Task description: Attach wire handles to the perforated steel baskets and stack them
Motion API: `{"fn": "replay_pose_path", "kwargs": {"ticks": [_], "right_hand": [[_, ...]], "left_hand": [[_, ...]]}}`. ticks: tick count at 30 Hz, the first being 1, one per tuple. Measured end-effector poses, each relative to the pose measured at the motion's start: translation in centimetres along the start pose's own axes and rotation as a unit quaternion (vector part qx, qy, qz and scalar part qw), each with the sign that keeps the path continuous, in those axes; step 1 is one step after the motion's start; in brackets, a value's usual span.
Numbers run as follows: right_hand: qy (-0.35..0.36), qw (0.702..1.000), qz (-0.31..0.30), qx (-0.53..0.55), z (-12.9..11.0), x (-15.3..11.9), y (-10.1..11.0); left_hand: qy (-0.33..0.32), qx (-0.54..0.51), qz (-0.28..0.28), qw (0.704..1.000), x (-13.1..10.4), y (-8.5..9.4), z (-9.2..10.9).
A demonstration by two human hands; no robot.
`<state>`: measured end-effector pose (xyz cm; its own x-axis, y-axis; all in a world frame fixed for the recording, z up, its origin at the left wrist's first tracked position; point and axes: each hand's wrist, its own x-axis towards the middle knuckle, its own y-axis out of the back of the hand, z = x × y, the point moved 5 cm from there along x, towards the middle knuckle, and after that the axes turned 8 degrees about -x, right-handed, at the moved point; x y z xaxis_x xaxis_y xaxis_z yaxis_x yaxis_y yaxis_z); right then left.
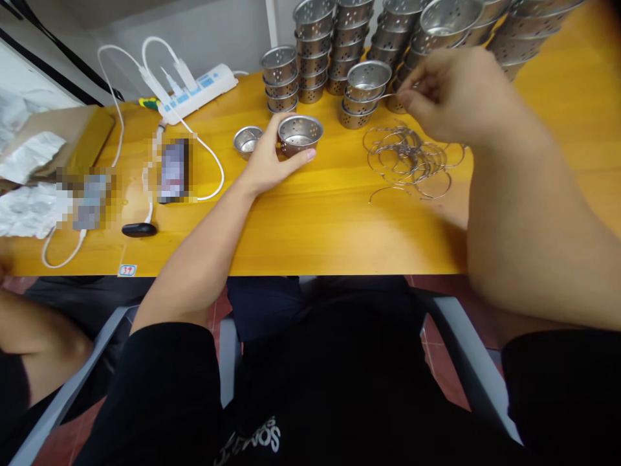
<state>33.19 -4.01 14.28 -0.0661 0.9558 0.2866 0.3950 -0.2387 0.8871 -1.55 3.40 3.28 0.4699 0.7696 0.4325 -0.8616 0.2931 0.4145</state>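
On yellow wood (pixel 310 226), the left hand (pixel 272 156) gripped a round silver-metal cup (pixel 301 136); the right hand (pixel 451 94) pinched silvery wire (pixel 390 96) that might snag stacked cups (pixel 361 98).

The person's bare left hand (pixel 270 160) is curved into a wide, rounded grip, its thumb (pixel 298 160) stretched along the near side, its fingers (pixel 272 129) reaching round the far side, their tips hidden. Behind this grip the bare left forearm (pixel 204 239) slants back toward the body, the wrist almost straight. Well to the right of it, the bare right hand (pixel 451 97) forms a tighter grip: thumb and forefinger come together in a pinch, the other fingers curled in, the back of the hand upward. Behind that grip the bare right forearm (pixel 528 194) slopes back toward a bent elbow.
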Motion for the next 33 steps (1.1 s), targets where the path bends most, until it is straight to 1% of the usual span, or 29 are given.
{"fn": "replay_pose_path", "kwargs": {"ticks": [1,3,4,5,7,10,13,17,20,24,27,33], "right_hand": [[0.025,0.998,0.021,0.061,-0.3,0.2,-0.6],[0.064,0.986,0.036,0.152,-1.2,0.6,-2.4],[0.095,0.977,0.028,0.189,-1.8,0.8,-3.6],[0.127,0.968,0.019,0.214,-2.6,0.8,-4.7],[0.168,0.957,0.028,0.235,-4.2,0.6,-6.3],[0.166,0.952,0.028,0.254,-5.9,0.2,-7.7],[0.147,0.951,0.032,0.270,-6.6,0.0,-8.2],[0.134,0.947,0.034,0.288,-6.4,0.4,-8.6],[0.129,0.947,0.036,0.293,-6.4,0.5,-9.0],[0.117,0.945,0.047,0.301,-6.5,0.3,-9.5],[0.110,0.944,0.044,0.308,-6.8,0.1,-9.7],[0.106,0.935,0.049,0.334,-7.0,0.0,-9.7]], "left_hand": [[-0.012,-0.005,0.004,1.000,0.2,-0.1,-0.6],[-0.037,-0.014,0.009,0.999,0.6,-0.4,-1.9],[-0.050,-0.018,0.008,0.999,0.8,-0.6,-2.4],[-0.062,-0.021,0.003,0.998,1.0,-0.9,-2.8],[-0.081,-0.020,-0.011,0.996,1.3,-1.5,-3.2],[-0.098,-0.012,-0.015,0.995,1.4,-2.2,-3.0],[-0.109,-0.011,-0.014,0.994,1.3,-2.5,-2.7],[-0.126,-0.008,-0.022,0.992,1.2,-2.8,-2.2],[-0.126,0.001,-0.024,0.992,1.0,-3.0,-1.6],[-0.100,0.031,-0.009,0.994,0.9,-3.3,-0.9],[-0.074,0.061,0.006,0.995,0.9,-3.5,-0.5],[-0.043,0.098,0.010,0.994,0.6,-3.5,0.3]]}}
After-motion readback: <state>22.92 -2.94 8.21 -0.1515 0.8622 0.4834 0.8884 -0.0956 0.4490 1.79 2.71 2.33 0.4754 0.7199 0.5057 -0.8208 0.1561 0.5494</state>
